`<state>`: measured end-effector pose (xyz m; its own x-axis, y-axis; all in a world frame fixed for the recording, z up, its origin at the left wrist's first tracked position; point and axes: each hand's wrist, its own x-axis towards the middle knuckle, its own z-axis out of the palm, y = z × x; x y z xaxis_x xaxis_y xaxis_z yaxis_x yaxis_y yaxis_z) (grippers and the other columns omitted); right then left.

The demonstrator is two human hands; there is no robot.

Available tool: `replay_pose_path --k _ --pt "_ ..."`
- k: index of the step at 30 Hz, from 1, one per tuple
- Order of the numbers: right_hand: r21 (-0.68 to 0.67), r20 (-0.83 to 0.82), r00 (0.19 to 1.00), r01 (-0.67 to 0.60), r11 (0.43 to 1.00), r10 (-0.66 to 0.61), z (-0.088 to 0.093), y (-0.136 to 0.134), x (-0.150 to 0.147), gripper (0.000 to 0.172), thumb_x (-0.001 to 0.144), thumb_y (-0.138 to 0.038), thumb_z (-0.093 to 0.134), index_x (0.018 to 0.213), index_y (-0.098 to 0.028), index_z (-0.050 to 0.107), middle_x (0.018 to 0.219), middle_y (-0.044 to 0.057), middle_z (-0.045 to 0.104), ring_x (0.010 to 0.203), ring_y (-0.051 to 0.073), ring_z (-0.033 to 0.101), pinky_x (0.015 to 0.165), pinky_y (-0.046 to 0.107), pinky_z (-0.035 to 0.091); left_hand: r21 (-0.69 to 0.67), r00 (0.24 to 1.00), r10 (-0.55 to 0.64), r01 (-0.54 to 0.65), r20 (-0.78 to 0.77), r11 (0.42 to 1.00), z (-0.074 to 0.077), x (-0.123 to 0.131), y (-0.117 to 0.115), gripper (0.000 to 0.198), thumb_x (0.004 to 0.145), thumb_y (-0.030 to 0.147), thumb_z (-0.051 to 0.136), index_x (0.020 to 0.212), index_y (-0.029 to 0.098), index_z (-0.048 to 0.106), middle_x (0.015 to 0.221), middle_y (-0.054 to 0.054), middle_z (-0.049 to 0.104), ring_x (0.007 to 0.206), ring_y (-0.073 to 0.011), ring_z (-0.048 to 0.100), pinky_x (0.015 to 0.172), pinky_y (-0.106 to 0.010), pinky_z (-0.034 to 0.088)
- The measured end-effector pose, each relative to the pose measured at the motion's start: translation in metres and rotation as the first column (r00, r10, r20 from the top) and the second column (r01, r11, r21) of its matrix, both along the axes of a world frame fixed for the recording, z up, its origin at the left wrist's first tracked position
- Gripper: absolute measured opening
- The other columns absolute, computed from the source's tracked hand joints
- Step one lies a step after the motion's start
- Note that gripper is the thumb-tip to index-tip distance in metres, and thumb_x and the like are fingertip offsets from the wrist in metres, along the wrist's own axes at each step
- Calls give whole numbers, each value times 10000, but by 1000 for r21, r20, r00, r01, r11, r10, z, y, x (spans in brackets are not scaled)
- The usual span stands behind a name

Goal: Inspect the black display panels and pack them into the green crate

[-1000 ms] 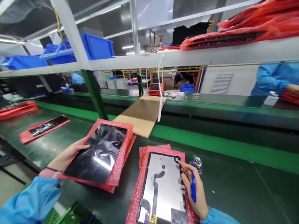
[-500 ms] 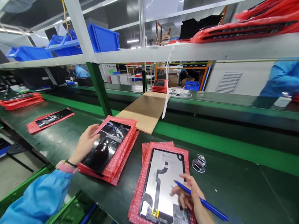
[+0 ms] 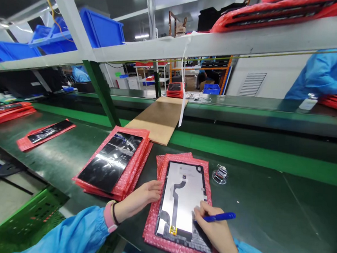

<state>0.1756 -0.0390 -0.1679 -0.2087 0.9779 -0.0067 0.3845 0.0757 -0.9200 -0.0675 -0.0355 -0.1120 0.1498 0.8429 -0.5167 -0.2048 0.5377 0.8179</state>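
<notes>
In front of me a tablet screen panel (image 3: 187, 195), its silvery back face up, lies on pink bubble-wrap sleeves (image 3: 151, 233). My right hand (image 3: 217, 227) is closed around a blue pen (image 3: 224, 217) and rests over the panel's lower right part. The pen's tip is hard to make out under my fingers. My left hand (image 3: 143, 197) lies at the left edge of the panel and wrap, fingers stretched out and holding nothing. To its left is a stack of pink bubble-wrap sleeves (image 3: 129, 170) with a glossy black screen (image 3: 110, 162) on top.
A small roll on a clear disc (image 3: 220, 174) sits right of the panel. Behind, a brown board (image 3: 157, 119) spans the green-edged channel. More wrapped screens (image 3: 47, 131) lie leftward. A white shelf beam (image 3: 223, 38) crosses overhead. Another person's blue sleeve (image 3: 323, 71) appears far right.
My left hand has left the black screen on the left stack and moved right to the silvery panel. My right hand has tightened on the pen. The view has shifted slightly.
</notes>
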Motion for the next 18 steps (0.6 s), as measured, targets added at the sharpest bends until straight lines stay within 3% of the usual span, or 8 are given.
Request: replay_pose_path --k 4,9,13,18 --pt "-19 -39 999 33 999 -34 1 1 0 351 692 -317 578 484 -228 310 459 -58 318 473 117 318 527 276 218 -44 999 40 -39 33 998 6 4 3 429 572 50 670 972 154 554 959 -44 561 826 -120 551 828 -286 417" --pt "-100 -178 978 97 990 -113 -2 5 4 374 698 -379 611 483 -232 343 452 -44 379 475 123 356 518 274 258 -72 998 64 -63 13 995 13 11 8 424 547 54 640 935 168 512 902 -11 535 789 -110 524 732 -267 416" --pt "-195 -353 925 72 978 -138 -8 8 7 406 751 -493 604 535 -220 393 454 -48 421 441 108 365 477 254 271 -62 995 90 -92 -46 994 14 16 12 385 570 133 616 913 203 455 811 25 512 766 -123 513 676 -273 413" --pt "-276 -498 846 52 960 -189 -14 10 8 459 750 -533 635 551 -209 378 433 -65 398 414 74 307 438 226 188 -36 991 42 -47 -129 998 13 17 18 375 559 159 625 879 207 436 766 46 505 691 -108 517 622 -251 385"
